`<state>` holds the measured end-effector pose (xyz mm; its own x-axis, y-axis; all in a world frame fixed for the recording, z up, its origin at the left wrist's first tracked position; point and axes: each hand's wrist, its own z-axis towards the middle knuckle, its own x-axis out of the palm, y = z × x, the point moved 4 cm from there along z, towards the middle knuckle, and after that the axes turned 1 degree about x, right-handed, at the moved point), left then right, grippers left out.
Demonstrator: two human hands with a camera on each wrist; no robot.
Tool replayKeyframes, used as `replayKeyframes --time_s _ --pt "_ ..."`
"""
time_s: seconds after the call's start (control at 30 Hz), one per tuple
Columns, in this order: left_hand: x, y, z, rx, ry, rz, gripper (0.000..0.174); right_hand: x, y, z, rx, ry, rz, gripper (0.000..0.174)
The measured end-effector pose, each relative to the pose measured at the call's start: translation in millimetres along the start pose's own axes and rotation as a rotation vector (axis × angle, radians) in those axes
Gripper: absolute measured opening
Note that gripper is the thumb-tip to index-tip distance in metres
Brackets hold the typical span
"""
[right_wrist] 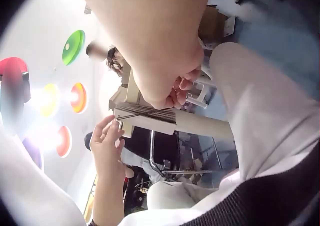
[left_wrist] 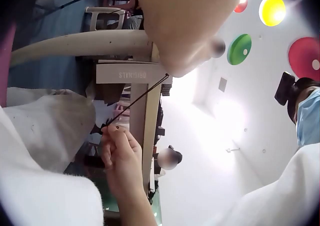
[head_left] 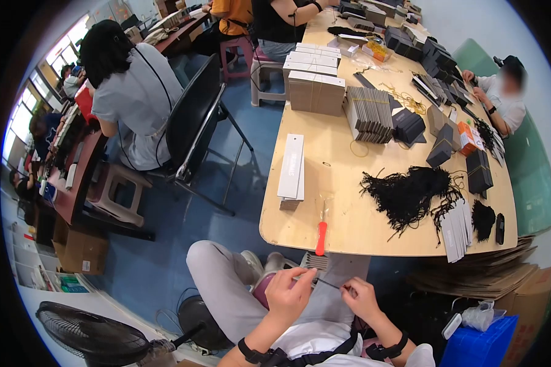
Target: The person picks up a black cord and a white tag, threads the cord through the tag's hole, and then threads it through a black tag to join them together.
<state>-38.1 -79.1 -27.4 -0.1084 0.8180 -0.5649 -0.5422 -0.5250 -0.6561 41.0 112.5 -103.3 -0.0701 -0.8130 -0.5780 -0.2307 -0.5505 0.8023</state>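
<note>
A thin black cord (head_left: pixel 329 284) is stretched between my two hands above the lap. My left hand (head_left: pixel 288 295) pinches one end between thumb and fingertips. The other end is gripped by my right hand (head_left: pixel 360 298), its fingers curled in. In the left wrist view the cord (left_wrist: pixel 137 103) runs straight, with a dark tuft beside the right hand (left_wrist: pixel 122 156). The right wrist view has the left hand (right_wrist: pixel 107 146) holding the cord up, while the near hand's fingers (right_wrist: pixel 180 90) curl at the other side. Just beyond the hands shows a stack of grey cards (head_left: pixel 316 262).
On the wooden table (head_left: pixel 343 214) lie a red-handled tool (head_left: pixel 321 237), a stack of white printed cards (head_left: pixel 292 168), a heap of black cords (head_left: pixel 404 192) and corded tags (head_left: pixel 456 232). A fan (head_left: pixel 92 333) stands at left, a blue bin (head_left: pixel 480 342) at right.
</note>
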Motion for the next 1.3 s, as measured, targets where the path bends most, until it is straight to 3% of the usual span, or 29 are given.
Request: replayKeyframes --time_s 0.1,0.17,0.27,0.4,0.47,0.57,0.77,0.83,0.93,1.03,1.07,1.3 --pt "-2.7 -2.1 4.6 0.013 -0.014 0.029 0.018 10.4 -0.7 -2.8 -0.018 0.017 0.049 0.010" --pt "-0.5 6.5 5.4 -0.168 0.048 -0.153 0.016 12.3 0.1 -2.9 -0.046 0.004 0.057 0.010" --pt "0.8 19.5 -2.8 -0.184 0.170 -0.294 0.014 8.9 1.1 -0.7 -0.034 0.018 0.076 0.010" --pt "3.0 18.1 -12.8 -0.029 0.282 -0.282 0.014 3.2 4.7 1.9 -0.034 0.021 0.107 0.010" --pt "9.2 19.6 -18.9 -0.223 0.283 -0.372 0.014 2.2 6.8 2.2 -0.023 0.021 0.098 0.010" --pt "12.2 17.5 -17.7 -0.346 0.268 -0.478 0.014 3.6 5.2 -0.4 -0.031 0.024 0.098 0.009" --pt "17.8 21.0 -23.6 -0.456 0.257 -0.614 0.011 7.0 4.9 -5.6 -0.021 0.048 0.082 0.009" --pt "22.9 26.4 -31.8 -0.494 0.245 -0.699 0.012 1.5 13.8 -6.6 -0.116 0.012 0.089 0.009" --pt "23.2 27.1 -38.2 -0.378 0.228 -0.680 0.009 -10.4 23.0 -5.3 -0.273 0.019 0.172 0.016" --pt "20.8 25.9 -44.9 -0.324 0.182 -0.734 0.012 -27.9 70.5 -7.0 -0.313 -0.028 0.242 0.011" --pt "24.0 27.8 -54.7 -0.558 0.287 -0.813 0.012 -30.3 85.4 -5.6 -0.346 -0.018 0.218 0.012" --pt "-12.8 -10.4 -37.2 -0.350 0.249 -0.702 0.013 -29.5 125.5 -0.8 -0.640 -0.005 -0.037 0.015"
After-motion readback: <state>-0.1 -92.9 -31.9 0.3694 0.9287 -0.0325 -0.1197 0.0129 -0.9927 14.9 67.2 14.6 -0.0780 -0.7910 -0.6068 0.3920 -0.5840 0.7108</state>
